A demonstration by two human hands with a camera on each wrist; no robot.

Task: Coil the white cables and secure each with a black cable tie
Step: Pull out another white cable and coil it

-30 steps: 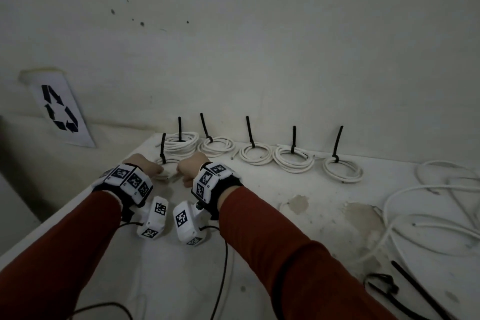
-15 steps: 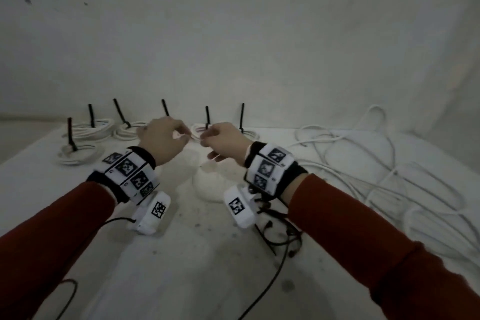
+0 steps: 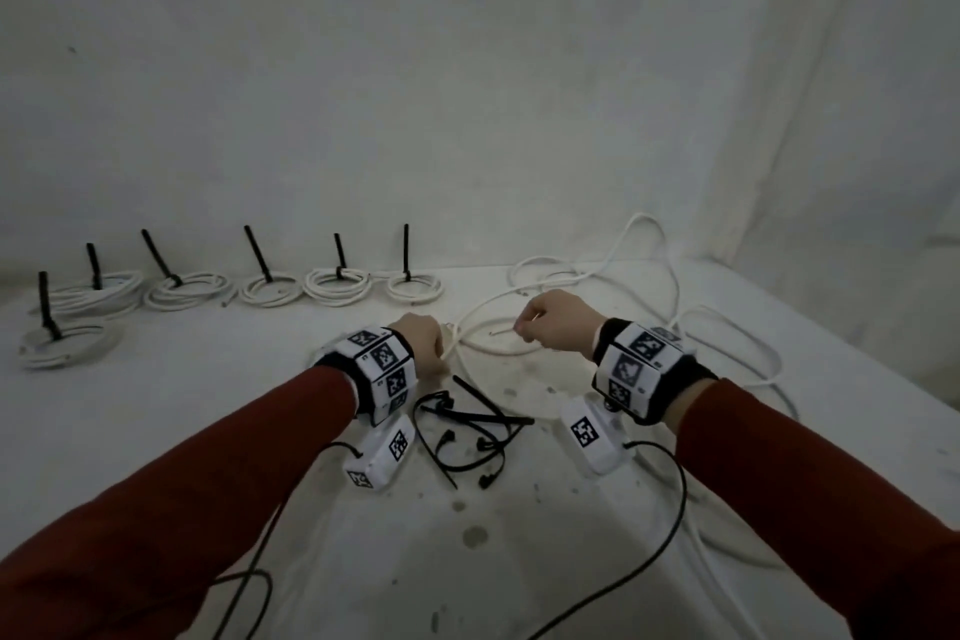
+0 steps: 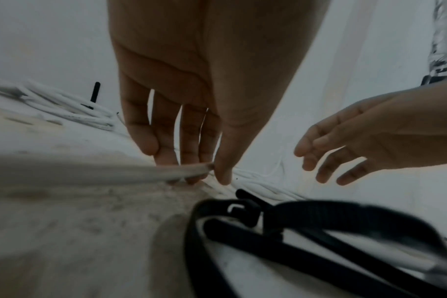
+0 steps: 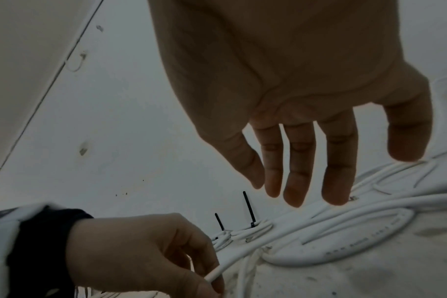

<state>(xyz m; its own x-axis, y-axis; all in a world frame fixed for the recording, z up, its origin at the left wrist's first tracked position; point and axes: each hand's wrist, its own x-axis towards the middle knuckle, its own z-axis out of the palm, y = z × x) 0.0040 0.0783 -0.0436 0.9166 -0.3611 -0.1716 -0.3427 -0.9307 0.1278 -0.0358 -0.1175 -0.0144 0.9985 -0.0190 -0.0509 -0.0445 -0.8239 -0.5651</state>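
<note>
Compared with one second ago, both hands have left the finished coil at the far-left end of the row and moved right to the loose cable; the seventh bundle now lies tied on the grey-white table surface (image 3: 208, 431) at 10 o'clock. This indicates one coil-and-tie cycle is complete and the next is starting.

The left hand (image 3: 420, 347) pinches the loose white round cable (image 3: 470, 314) between thumb and fingertips near its end, low over the table at 12 o'clock of the black nylon cable ties (image 3: 470, 426). The right hand (image 3: 556, 322) hovers just beside the same cable at 1 o'clock, fingers extended and relaxed in the wrist view, holding nothing.

Seven coiled white cable bundles with upright black tie tails (image 3: 332, 283) sit in a row from 9 to 11 o'clock along the pale wall (image 3: 467, 94). More untied white cable loops (image 3: 727, 327) lie at 2 o'clock.

Judgement: the step in hand is forming the first loop of a new coil. The right hand is likely needed to feed cable. Spare ties remain within reach.
</note>
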